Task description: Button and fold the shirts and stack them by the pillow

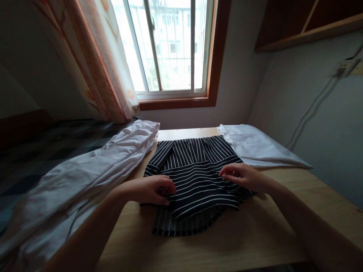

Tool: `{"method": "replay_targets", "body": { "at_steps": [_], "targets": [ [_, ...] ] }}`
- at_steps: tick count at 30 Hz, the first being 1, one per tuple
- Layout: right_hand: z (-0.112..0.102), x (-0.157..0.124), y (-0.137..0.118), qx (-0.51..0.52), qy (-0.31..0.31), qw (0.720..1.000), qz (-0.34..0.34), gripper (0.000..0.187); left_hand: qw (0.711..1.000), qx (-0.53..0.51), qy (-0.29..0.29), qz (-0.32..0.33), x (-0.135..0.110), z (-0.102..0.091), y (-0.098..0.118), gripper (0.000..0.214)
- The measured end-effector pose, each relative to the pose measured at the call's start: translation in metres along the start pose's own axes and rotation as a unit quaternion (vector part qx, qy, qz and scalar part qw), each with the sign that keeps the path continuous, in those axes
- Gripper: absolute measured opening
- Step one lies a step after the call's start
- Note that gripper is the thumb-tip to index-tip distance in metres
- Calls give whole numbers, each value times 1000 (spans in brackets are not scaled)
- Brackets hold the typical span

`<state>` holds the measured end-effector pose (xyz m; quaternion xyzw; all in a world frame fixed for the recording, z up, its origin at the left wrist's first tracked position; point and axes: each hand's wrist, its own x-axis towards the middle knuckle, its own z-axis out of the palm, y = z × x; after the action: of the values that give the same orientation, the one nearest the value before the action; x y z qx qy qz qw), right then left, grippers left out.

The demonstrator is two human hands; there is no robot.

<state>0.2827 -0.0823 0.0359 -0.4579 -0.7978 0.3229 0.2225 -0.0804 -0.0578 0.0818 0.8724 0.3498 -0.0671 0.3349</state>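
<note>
A black shirt with white stripes [195,177] lies partly folded on the wooden table [272,234] in front of me. Its sides are folded inward, and the lower part is turned up over a curved hem that sticks out at the near edge. My left hand [151,189] hovers over or rests on the shirt's left side, fingers loosely curled and thumb apart. Over the right side is my right hand [244,176], its fingers also bent, with a gap inside them. I see no cloth gripped in either hand; whether the fingertips touch the fabric is hard to tell.
A crumpled white garment [93,162] drapes along the table's left edge, beside a dark checked bed [25,158]. Folded white cloth [258,145] lies at the back right. Beyond are a window [172,49], a curtain [99,56] and a wall shelf [312,36].
</note>
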Motion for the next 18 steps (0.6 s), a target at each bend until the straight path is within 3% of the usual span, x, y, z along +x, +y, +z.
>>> {"method": "replay_targets", "body": {
  "at_steps": [4, 10, 13, 16, 18],
  "targets": [
    [0, 0, 0, 7, -75, 997, -36, 23, 999, 25, -26, -35, 0, -1, -2, 35],
    [1, -4, -5, -8, -185, 983, 1, 33, 995, 21, -78, -57, 5, 2, 2, 37],
    [-3, -8, -13, -3, -236, 972, 7, 38, 987, -50, -137, -61, 3, 4, 4, 34],
    [-8, -12, -20, 25, -311, 950, 5, 42, 957, -162, -230, -78, -1, 6, 8, 35],
    [-10, -13, -21, 68, -356, 932, 26, 44, 943, -203, -252, -76, -1, 6, 11, 40]
  ]
}}
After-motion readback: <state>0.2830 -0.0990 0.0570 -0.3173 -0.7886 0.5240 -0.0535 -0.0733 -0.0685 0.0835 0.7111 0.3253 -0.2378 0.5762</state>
